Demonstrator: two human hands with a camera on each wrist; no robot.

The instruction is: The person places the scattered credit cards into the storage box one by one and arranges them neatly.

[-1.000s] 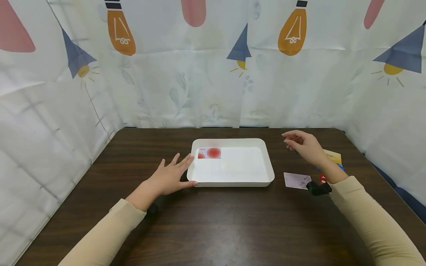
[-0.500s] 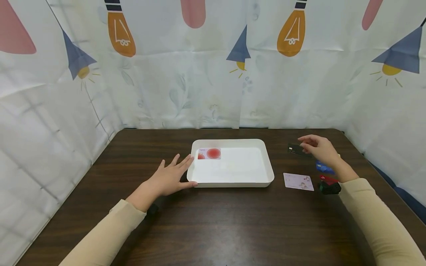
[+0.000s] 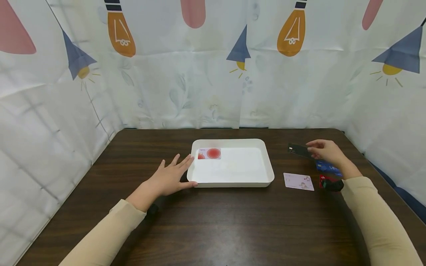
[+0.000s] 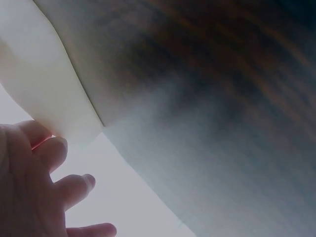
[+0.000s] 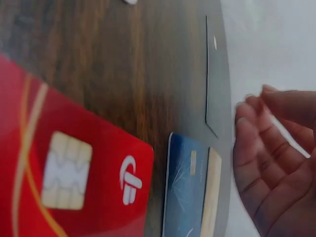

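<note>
My left hand [image 3: 169, 179] lies with spread fingers against the left rim of a white tray [image 3: 229, 184]; the left wrist view shows its fingertips at the tray wall [image 4: 59, 74]. A card with red circles [image 3: 209, 153] lies in the tray's back left corner. Over at the right, my right hand [image 3: 327, 152] hovers by the right end of a black card [image 3: 297, 149]. Its fingers are loosely bent, and no card shows between them in the right wrist view. A blue card [image 3: 327, 167] lies partly under the wrist. The yellow card's edge [image 5: 212, 190] shows beside it.
A pale pink card [image 3: 298, 181] lies on the brown table [image 3: 226, 221] right of the tray. Beside it, a red card [image 3: 323, 180] is partly covered by the right wrist camera [image 3: 332, 185]. A patterned curtain [image 3: 213, 92] hangs behind the table.
My right hand has moved rightward, away from the tray's side, uncovering much of the black card and the blue card. The left hand and the tray have stayed in place.
</note>
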